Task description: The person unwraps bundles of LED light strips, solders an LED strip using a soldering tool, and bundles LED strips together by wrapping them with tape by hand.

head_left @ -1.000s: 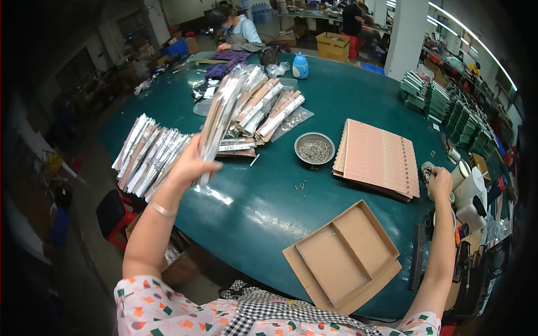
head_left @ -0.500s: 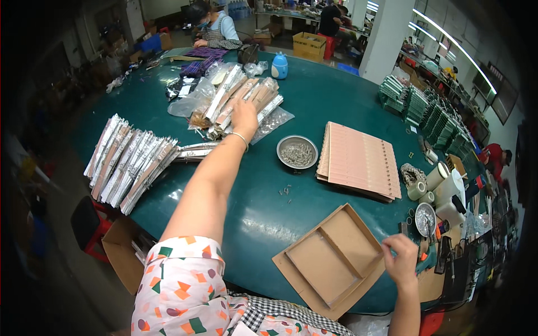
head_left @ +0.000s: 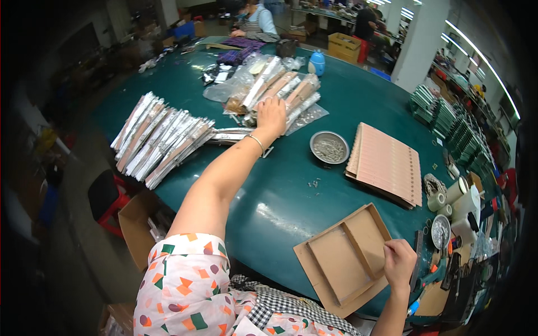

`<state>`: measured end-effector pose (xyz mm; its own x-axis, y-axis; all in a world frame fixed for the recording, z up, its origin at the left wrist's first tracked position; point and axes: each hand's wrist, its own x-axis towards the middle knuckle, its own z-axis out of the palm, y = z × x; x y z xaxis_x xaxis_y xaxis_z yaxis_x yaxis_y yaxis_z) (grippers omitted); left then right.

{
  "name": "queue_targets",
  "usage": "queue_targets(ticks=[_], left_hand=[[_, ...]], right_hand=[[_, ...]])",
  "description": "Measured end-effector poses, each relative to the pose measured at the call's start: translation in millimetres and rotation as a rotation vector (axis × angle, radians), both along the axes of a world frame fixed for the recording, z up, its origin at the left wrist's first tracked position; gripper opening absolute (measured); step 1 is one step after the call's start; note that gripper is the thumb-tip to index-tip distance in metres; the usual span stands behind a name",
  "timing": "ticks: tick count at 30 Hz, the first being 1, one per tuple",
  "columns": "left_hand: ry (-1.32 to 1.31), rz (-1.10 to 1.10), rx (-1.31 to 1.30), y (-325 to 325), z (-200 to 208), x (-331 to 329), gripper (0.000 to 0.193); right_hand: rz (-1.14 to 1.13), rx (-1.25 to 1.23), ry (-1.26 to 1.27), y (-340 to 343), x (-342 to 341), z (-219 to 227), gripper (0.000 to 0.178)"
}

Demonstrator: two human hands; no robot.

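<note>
My left hand point(head_left: 272, 116) reaches far forward, fingers bent over the near end of a pile of long wrapped strips point(head_left: 283, 87) in white and brown. The fingertips are partly hidden, so what they grip does not show clearly. Over the right edge of a brown cardboard tray point(head_left: 334, 262) with a divider, my right hand point(head_left: 400, 260) is closed, thumb and fingers together. Anything small inside that pinch cannot be made out. A metal bowl point(head_left: 329, 159) of small metal pieces stands between the strips and a stack of pinkish ribbed boards point(head_left: 386, 165).
More wrapped strips point(head_left: 162, 137) lie fanned out at left. On the right are tape rolls point(head_left: 437, 200), a second small bowl point(head_left: 441, 231) and stacked green parts point(head_left: 443, 120). A blue bottle point(head_left: 316, 63) stands at the back; a co-worker point(head_left: 255, 22) sits beyond.
The view has swung left, so the table's things sit farther right. My left hand has drawn back slightly on the strips. My right hand's fingers have come closer to the tray's edge.
</note>
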<state>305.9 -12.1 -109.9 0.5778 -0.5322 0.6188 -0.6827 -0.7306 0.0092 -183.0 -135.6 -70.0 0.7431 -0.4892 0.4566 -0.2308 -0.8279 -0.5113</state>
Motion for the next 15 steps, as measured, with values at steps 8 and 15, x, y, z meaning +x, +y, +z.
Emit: queue_targets(ticks=[8,15], left_hand=[[-0.264,0.105,-0.428,161,70,19,0.035],[-0.045,1.033,-0.351,423,47,79,0.046]], right_hand=[[-0.045,-0.037,0.016,-2,-56,-2,0.005],[-0.156,-0.018,0.091,6,-62,-2,0.008]])
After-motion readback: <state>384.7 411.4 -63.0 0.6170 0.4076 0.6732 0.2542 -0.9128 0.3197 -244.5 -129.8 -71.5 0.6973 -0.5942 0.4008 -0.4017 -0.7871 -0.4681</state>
